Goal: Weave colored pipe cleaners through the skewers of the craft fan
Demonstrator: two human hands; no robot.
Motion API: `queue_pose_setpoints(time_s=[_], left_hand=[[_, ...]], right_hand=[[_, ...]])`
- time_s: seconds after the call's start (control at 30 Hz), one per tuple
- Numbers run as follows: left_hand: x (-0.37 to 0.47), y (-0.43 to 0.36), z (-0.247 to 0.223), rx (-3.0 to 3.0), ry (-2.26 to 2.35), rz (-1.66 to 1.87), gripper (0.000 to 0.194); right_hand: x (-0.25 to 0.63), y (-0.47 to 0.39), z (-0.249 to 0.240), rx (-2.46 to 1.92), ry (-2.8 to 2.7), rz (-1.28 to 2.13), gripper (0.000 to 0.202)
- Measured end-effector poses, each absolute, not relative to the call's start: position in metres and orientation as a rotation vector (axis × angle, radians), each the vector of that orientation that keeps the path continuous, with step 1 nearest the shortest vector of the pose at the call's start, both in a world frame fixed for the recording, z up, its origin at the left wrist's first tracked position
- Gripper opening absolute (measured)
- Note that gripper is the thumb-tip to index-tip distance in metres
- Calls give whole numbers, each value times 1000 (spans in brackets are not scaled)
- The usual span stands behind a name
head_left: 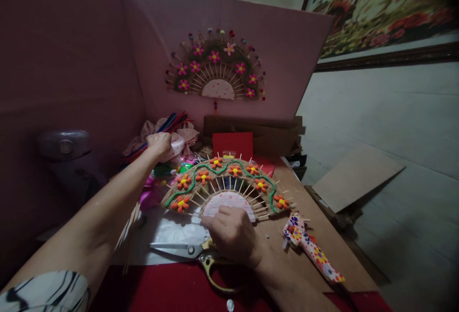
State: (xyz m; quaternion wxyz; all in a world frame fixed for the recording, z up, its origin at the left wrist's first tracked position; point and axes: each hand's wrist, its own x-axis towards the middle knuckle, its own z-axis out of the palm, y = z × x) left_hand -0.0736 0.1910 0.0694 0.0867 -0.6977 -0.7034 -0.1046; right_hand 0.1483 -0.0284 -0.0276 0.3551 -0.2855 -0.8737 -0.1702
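A fan-shaped craft (229, 171) of sticks and twine, with orange flowers and a wavy green line, stands over the table. My right hand (233, 233) is closed at its pale dotted half-circle base (229, 203); the fingertips are turned away, so what they hold is hidden. My left hand (159, 144) reaches out to the heap at the back left, fingers curled at a pale dotted cloth (177, 147); its fingertips do not show clearly. Scissors (179, 250) with gold handles lie partly open beneath my right hand.
A flower-patterned glue gun (315, 250) lies on brown cardboard (344, 254) at the right. Blue and red strips (172, 123) lie on the heap. Behind, a similar fan with pink flowers (215, 68) hangs on a pink panel (287, 63). A red box (233, 144) stands mid-back.
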Motion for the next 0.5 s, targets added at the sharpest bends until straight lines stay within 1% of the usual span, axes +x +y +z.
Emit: queue_pose_setpoints(time_s=[0.1, 0.23, 0.33, 0.5], left_hand=[[-74, 188, 72, -2090, -2103, -369, 41], [-75, 187, 83, -2087, -2102, -553, 37], [-78, 190, 98, -2086, -2105, -761, 30], [-84, 195, 121, -2123, -2061, -1230, 29]], right_hand=[[149, -27, -28, -756, -2263, -454, 18], [149, -25, -30, -763, -2266, -447, 18], [149, -25, -31, -772, -2267, -457, 18], [149, -26, -30, -782, -2270, -457, 17]])
